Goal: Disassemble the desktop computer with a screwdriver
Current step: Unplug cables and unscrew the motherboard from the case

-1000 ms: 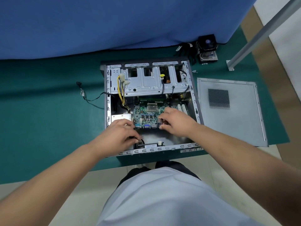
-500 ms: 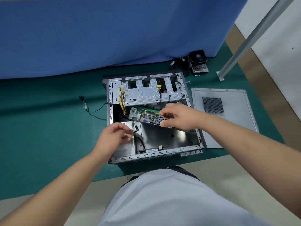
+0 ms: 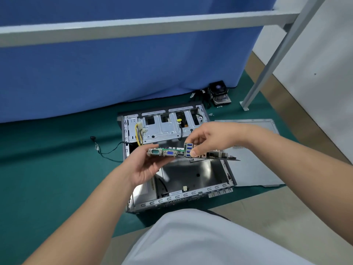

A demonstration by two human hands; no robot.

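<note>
Green motherboard (image 3: 172, 152) held above the case (image 3: 193, 196), gripped by left hand (image 3: 145, 167) and right hand (image 3: 212, 139) fingers.

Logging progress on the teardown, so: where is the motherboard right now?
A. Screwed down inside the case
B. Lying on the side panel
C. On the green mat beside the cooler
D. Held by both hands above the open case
D: the left hand and right hand hold the motherboard above the open case, whose floor is bare.

Bright, even overhead light; soft shadows on the green mat (image 3: 47, 169); slight overall softness; wide-angle bending curves the white bar (image 3: 133, 27) near the edges
</note>
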